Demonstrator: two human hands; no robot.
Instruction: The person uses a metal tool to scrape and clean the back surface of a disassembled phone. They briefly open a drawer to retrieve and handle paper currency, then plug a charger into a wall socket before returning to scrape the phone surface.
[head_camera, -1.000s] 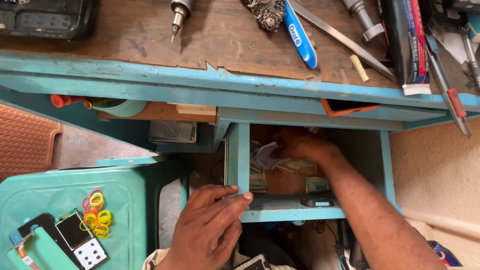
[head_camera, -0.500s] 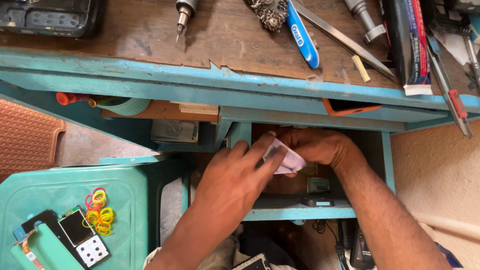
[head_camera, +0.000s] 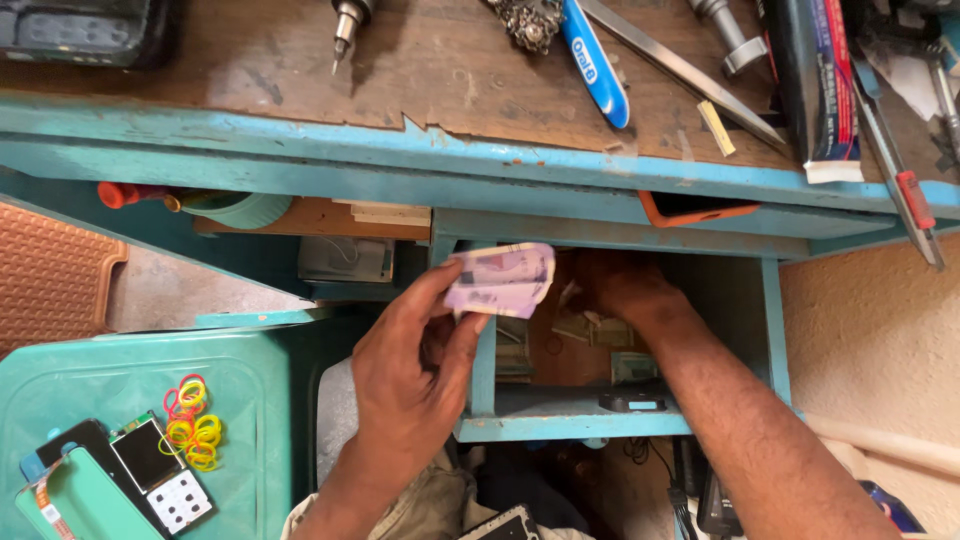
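The left hand pinches a folded pale purple banknote between thumb and fingertips, just above the open blue drawer under the tabletop. The right hand reaches deep inside the drawer among more banknotes; whether it grips anything cannot be told.

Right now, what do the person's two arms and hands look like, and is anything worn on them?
Both are bare: no gloves, sleeves, rings or watch visible. The left hand shows short fingers and a hairy wrist. The right hand continues into a long, hairy forearm.
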